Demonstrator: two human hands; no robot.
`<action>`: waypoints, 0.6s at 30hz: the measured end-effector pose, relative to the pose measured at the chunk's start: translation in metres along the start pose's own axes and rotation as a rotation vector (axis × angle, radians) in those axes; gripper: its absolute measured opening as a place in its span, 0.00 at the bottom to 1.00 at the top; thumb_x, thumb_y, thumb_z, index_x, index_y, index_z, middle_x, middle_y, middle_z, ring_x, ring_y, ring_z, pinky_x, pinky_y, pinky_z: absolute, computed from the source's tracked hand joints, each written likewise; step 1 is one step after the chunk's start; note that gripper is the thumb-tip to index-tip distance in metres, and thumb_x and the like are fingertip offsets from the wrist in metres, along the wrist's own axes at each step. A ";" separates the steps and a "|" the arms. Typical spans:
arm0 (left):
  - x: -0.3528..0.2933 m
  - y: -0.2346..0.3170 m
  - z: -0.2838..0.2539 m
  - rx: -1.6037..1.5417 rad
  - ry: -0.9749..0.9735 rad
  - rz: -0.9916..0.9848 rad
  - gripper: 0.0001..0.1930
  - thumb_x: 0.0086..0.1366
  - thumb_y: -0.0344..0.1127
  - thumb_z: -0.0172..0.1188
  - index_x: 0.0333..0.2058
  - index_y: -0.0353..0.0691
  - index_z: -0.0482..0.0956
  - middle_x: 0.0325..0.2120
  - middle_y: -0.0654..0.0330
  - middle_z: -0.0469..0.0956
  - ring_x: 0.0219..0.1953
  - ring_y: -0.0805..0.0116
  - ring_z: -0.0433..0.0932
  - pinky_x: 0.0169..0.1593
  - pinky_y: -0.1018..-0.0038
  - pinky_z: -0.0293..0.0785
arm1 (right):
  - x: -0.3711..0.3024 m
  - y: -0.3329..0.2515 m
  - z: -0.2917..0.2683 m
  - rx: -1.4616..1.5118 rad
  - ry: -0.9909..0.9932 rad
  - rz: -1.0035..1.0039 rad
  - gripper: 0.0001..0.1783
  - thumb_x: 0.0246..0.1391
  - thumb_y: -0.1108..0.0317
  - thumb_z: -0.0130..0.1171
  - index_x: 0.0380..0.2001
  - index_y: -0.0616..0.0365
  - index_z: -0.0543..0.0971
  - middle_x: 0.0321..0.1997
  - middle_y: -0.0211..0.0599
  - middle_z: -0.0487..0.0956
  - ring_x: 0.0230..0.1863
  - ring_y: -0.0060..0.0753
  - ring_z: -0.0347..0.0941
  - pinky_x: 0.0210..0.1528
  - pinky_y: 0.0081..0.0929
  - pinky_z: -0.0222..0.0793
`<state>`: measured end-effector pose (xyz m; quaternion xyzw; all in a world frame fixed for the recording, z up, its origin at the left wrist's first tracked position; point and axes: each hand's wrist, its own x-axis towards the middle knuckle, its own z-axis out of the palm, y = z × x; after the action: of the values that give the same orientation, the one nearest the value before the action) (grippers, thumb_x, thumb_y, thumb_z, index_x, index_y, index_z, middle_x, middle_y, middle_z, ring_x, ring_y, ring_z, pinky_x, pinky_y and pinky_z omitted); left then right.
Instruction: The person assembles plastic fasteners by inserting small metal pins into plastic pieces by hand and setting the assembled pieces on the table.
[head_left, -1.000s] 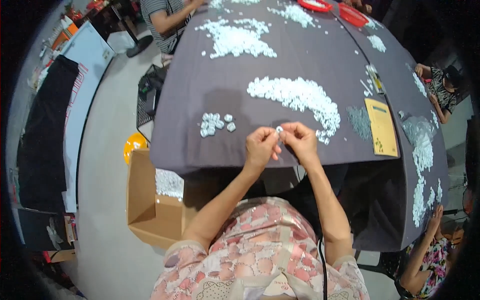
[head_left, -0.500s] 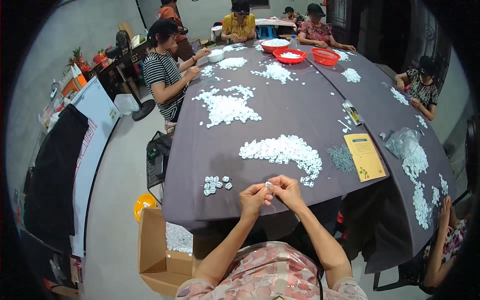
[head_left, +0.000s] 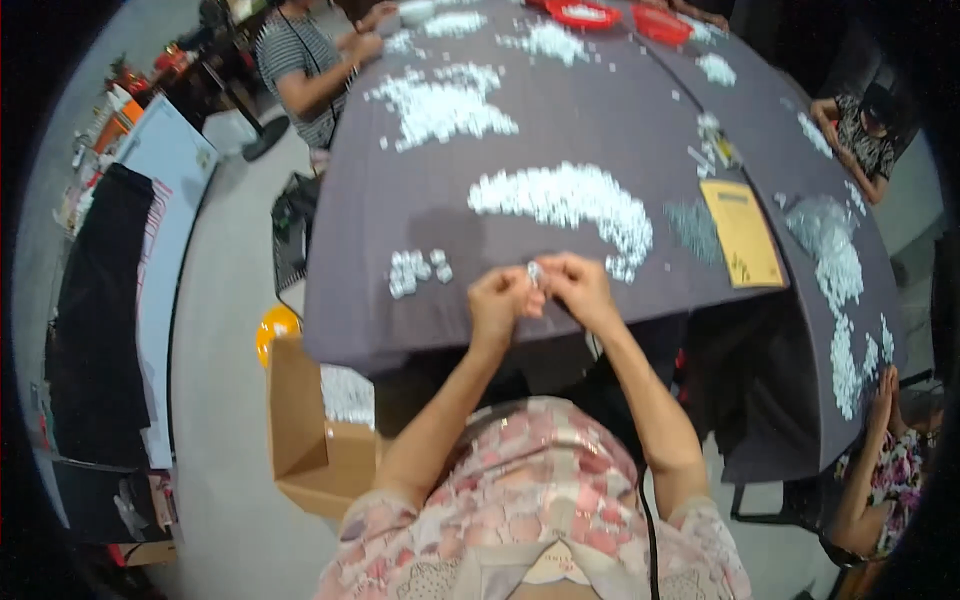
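Observation:
My left hand (head_left: 498, 305) and my right hand (head_left: 580, 290) meet over the near edge of the table, both pinching one small white piece (head_left: 534, 271) between the fingertips. Its finer details are blurred. To the left lies a small group of white pieces (head_left: 410, 271), set in short rows with a few apart. Beyond my hands a large curved heap of loose white pieces (head_left: 570, 195) spreads toward the right. Right of that heap sits a pile of thin grey bits (head_left: 693, 230), beside a yellow paper envelope (head_left: 742, 235).
A dark cloth covers the table (head_left: 400, 330). More white heaps (head_left: 440, 105) and red bowls (head_left: 585, 14) lie farther off; a clear plastic bag (head_left: 822, 225) is at right. Co-workers sit around. A cardboard box (head_left: 300, 430) and an orange bowl (head_left: 277, 330) are at lower left.
The view has tilted downward, so the table sits higher and the far co-workers are mostly out of frame. My hands still hold the small white piece together.

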<state>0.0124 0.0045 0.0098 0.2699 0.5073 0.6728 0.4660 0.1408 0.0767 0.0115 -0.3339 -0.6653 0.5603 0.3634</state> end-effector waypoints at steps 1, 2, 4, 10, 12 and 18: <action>-0.001 0.008 0.003 0.045 -0.018 -0.015 0.06 0.61 0.27 0.56 0.33 0.28 0.76 0.25 0.52 0.79 0.22 0.70 0.78 0.24 0.78 0.77 | 0.002 0.002 -0.002 -0.025 0.024 -0.013 0.11 0.52 0.73 0.58 0.39 0.64 0.79 0.30 0.27 0.80 0.29 0.13 0.70 0.31 0.14 0.66; 0.000 0.005 0.002 -0.007 -0.025 -0.006 0.06 0.61 0.27 0.56 0.33 0.28 0.76 0.25 0.53 0.79 0.21 0.70 0.78 0.24 0.78 0.77 | 0.005 0.009 -0.002 0.047 0.007 -0.002 0.10 0.52 0.74 0.57 0.39 0.65 0.79 0.30 0.28 0.80 0.29 0.13 0.71 0.31 0.13 0.67; 0.007 0.002 -0.001 -0.094 -0.056 0.012 0.06 0.60 0.26 0.57 0.33 0.28 0.76 0.25 0.53 0.79 0.22 0.70 0.79 0.25 0.79 0.78 | 0.008 0.003 -0.003 0.165 -0.009 0.046 0.10 0.52 0.74 0.57 0.39 0.65 0.79 0.31 0.30 0.80 0.30 0.14 0.73 0.32 0.13 0.68; 0.008 -0.002 -0.003 -0.112 -0.065 -0.013 0.06 0.59 0.25 0.57 0.34 0.27 0.76 0.26 0.52 0.79 0.23 0.70 0.80 0.25 0.79 0.79 | 0.007 0.007 -0.003 0.251 -0.022 0.032 0.11 0.52 0.74 0.56 0.39 0.65 0.80 0.29 0.31 0.81 0.27 0.15 0.72 0.30 0.14 0.68; 0.005 -0.002 -0.003 -0.114 -0.070 -0.021 0.06 0.59 0.25 0.58 0.34 0.27 0.76 0.26 0.52 0.79 0.23 0.70 0.80 0.25 0.79 0.79 | 0.005 0.007 -0.004 0.268 -0.040 0.017 0.11 0.53 0.72 0.58 0.39 0.65 0.80 0.30 0.31 0.81 0.27 0.15 0.72 0.30 0.14 0.69; 0.003 -0.004 -0.003 -0.105 -0.054 -0.012 0.06 0.59 0.25 0.58 0.33 0.26 0.76 0.26 0.51 0.79 0.23 0.70 0.80 0.24 0.79 0.79 | -0.001 0.003 0.000 0.269 -0.035 -0.012 0.11 0.50 0.75 0.59 0.38 0.65 0.79 0.31 0.33 0.81 0.29 0.15 0.74 0.31 0.14 0.70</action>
<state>0.0099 0.0058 0.0043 0.2602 0.4602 0.6883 0.4968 0.1417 0.0765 0.0086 -0.2683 -0.5924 0.6480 0.3965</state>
